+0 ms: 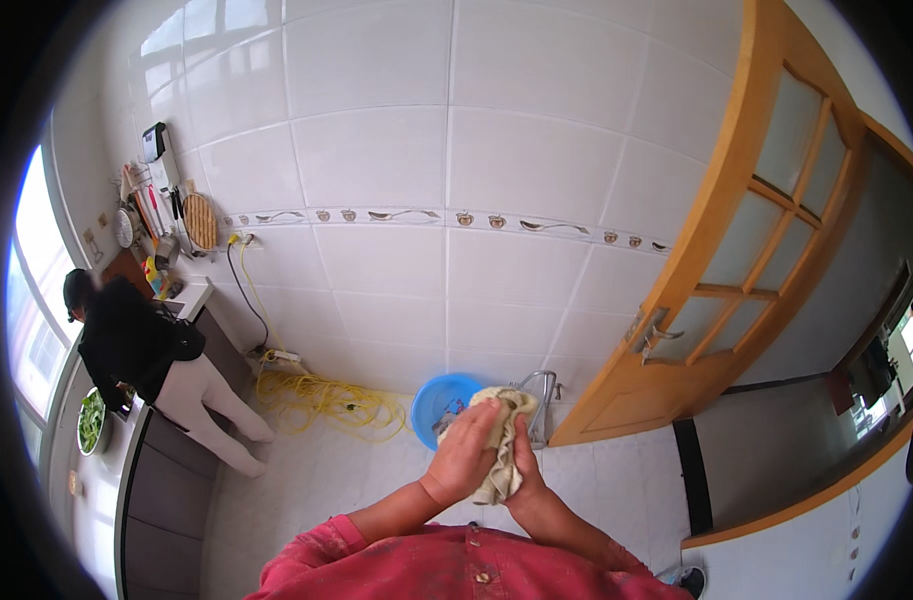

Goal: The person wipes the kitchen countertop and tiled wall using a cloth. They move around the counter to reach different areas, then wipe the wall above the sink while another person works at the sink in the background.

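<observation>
A bunched cream cloth point(507, 461) is held between both my hands in front of my chest. My left hand point(467, 450) presses on its left side with the fingers pointing up and forward. Around the cloth's right side lies my right hand point(526, 469), its fingers partly hidden by the folds. Below and beyond the hands, a blue plastic basin point(428, 397) stands on the floor by the tiled wall, with some fabric inside it. Just right of the basin is a metal tubular frame point(550, 390), partly hidden behind the cloth.
At the left, another person point(137, 337) leans over a counter point(100, 487) beside a bowl of leafy greens point(92, 424). A coiled yellow cable point(321, 401) lies on the floor near a power strip point(285, 355). A wooden door with glass panes point(696, 300) stands open on the right.
</observation>
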Demonstrator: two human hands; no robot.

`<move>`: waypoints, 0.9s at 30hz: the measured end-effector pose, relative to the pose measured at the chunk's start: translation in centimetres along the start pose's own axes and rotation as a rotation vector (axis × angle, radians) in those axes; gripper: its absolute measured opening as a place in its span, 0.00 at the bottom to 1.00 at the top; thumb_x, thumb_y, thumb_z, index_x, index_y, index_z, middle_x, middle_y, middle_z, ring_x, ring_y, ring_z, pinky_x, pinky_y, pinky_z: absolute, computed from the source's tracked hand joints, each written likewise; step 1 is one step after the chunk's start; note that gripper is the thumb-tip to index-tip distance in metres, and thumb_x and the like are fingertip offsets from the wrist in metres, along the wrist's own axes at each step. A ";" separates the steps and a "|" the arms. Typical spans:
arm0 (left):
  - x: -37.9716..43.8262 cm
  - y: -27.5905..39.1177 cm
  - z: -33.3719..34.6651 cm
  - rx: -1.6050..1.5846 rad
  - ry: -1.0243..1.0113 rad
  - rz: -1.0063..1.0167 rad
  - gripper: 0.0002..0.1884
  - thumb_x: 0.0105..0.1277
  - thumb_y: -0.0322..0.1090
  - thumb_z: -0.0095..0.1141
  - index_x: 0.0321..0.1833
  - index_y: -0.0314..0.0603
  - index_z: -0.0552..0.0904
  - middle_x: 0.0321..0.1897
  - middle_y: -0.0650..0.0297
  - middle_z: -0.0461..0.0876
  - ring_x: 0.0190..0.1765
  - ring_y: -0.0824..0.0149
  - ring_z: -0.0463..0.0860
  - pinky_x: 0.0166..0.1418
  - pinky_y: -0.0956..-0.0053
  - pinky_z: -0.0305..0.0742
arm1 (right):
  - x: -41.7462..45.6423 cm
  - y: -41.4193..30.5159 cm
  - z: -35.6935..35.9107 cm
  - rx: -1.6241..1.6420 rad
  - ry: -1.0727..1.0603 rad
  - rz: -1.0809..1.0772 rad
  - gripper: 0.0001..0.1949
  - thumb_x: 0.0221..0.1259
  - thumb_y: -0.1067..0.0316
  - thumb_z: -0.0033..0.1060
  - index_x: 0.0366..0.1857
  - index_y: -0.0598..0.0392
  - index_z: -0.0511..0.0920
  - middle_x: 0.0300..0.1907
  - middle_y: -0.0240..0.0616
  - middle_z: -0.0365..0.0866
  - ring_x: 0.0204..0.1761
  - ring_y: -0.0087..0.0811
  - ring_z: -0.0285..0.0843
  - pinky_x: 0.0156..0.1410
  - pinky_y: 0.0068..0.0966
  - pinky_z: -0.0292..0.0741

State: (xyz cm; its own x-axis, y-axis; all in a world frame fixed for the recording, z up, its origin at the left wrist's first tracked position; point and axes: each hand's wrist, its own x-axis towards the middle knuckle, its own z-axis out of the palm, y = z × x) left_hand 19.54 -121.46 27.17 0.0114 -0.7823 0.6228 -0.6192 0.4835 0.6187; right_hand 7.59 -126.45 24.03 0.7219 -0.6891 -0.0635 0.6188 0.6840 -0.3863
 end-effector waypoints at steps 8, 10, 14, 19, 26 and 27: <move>4.9 -8.1 -2.7 0.192 0.013 -0.160 0.37 0.68 0.29 0.58 0.80 0.39 0.61 0.80 0.44 0.56 0.82 0.44 0.55 0.83 0.49 0.49 | 15.7 -2.1 -1.3 0.025 -0.046 0.205 0.31 0.76 0.35 0.46 0.68 0.49 0.73 0.66 0.42 0.78 0.67 0.40 0.76 0.74 0.41 0.72; 6.0 -10.1 -4.3 0.185 0.010 -0.186 0.36 0.72 0.32 0.55 0.81 0.36 0.58 0.81 0.44 0.54 0.82 0.43 0.54 0.83 0.51 0.49 | 19.7 -2.9 -0.9 0.094 -0.087 0.261 0.31 0.75 0.35 0.47 0.67 0.50 0.75 0.64 0.44 0.80 0.65 0.42 0.79 0.72 0.44 0.75; 7.5 -16.0 -7.4 0.113 -0.025 -0.181 0.36 0.76 0.38 0.50 0.82 0.34 0.54 0.82 0.43 0.53 0.83 0.42 0.52 0.84 0.52 0.46 | 28.3 -8.2 4.7 -0.110 0.040 -0.057 0.32 0.74 0.36 0.52 0.70 0.50 0.71 0.65 0.40 0.79 0.64 0.40 0.78 0.71 0.42 0.75; 17.9 -21.6 -12.0 0.171 -0.019 0.107 0.39 0.71 0.35 0.55 0.82 0.34 0.54 0.81 0.45 0.55 0.83 0.44 0.52 0.84 0.48 0.43 | 37.6 -11.5 9.3 -0.478 0.009 -0.604 0.26 0.77 0.45 0.54 0.68 0.52 0.72 0.62 0.35 0.79 0.60 0.31 0.79 0.66 0.32 0.77; 38.9 -26.5 -14.1 0.115 -0.005 0.522 0.40 0.79 0.50 0.46 0.82 0.28 0.50 0.82 0.34 0.44 0.83 0.36 0.46 0.84 0.51 0.45 | 49.7 -15.6 13.1 -1.246 0.081 -1.390 0.27 0.74 0.48 0.56 0.68 0.56 0.71 0.53 0.42 0.78 0.54 0.39 0.76 0.61 0.36 0.73; 41.6 -27.0 -13.3 0.114 0.011 0.521 0.40 0.79 0.49 0.47 0.82 0.27 0.49 0.81 0.32 0.43 0.83 0.35 0.45 0.84 0.52 0.46 | 51.1 -18.6 14.3 -1.437 0.129 -1.581 0.27 0.73 0.48 0.57 0.68 0.56 0.71 0.51 0.44 0.77 0.52 0.44 0.75 0.61 0.39 0.71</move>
State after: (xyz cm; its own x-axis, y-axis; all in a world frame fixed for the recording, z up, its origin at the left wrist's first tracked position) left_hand 47.17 -161.81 42.77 -0.3123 -0.4457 0.8389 -0.6268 0.7603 0.1705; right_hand 37.36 -170.95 41.14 -0.0911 -0.4040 0.9102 -0.1224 -0.9025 -0.4129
